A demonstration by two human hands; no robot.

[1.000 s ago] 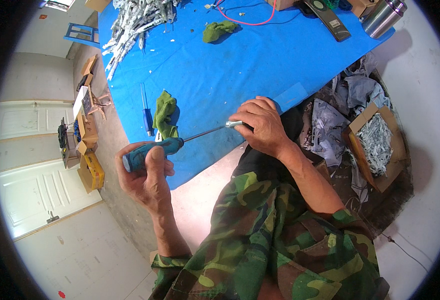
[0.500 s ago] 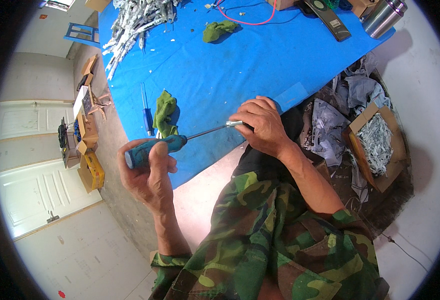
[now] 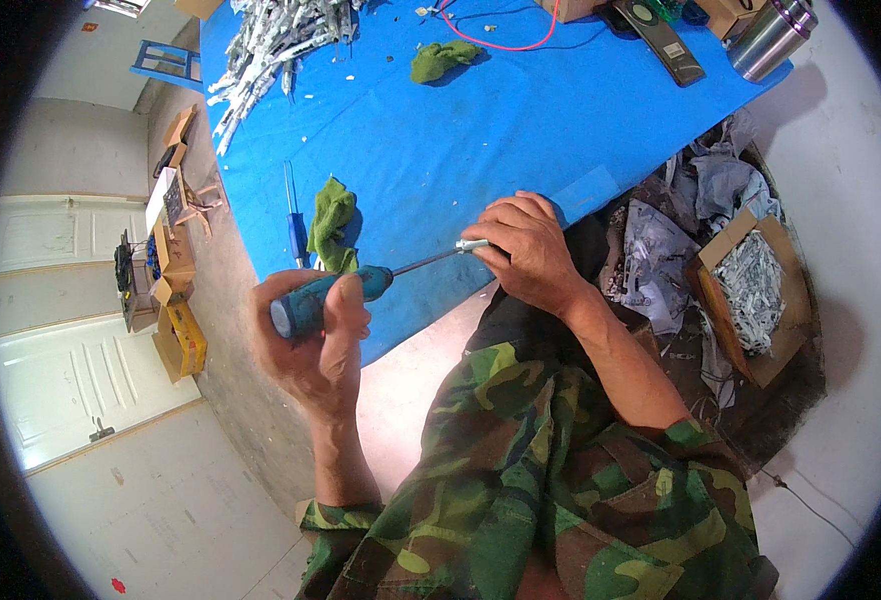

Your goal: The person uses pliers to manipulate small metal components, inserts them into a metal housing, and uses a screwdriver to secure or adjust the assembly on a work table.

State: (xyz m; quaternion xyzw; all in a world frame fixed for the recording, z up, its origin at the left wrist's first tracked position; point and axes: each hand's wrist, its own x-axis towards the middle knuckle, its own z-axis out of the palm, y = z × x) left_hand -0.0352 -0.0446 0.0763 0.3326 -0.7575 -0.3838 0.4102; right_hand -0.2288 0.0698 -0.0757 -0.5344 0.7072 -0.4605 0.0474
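Observation:
My left hand [image 3: 311, 355] is wrapped round the teal handle of a screwdriver [image 3: 333, 302], whose thin shaft points to the right. In my right hand [image 3: 533, 258] a small silvery metal piece [image 3: 472, 245] is pinched; most of it is hidden by the fingers. The shaft meets the exposed end of this piece; how deep the tip sits I cannot tell. Both hands are above the near edge of a blue-covered table [image 3: 411, 150]. Beyond my left hand lie a crumpled green cloth [image 3: 331, 222] and a second, blue-handled screwdriver [image 3: 297, 235].
A heap of silvery strips [image 3: 281, 45] covers the table's far left. Another green cloth [image 3: 444, 61], a pink-red cable [image 3: 511, 48], a dark flat device [image 3: 661, 42] and a steel flask [image 3: 771, 42] lie farther back. At right, a cardboard box [image 3: 793, 275] holds similar pieces beside plastic bags [image 3: 658, 262].
My left hand has shifted right with the screwdriver, closer to my right hand. Less of the shaft shows between handle and metal piece. The right hand has hardly moved.

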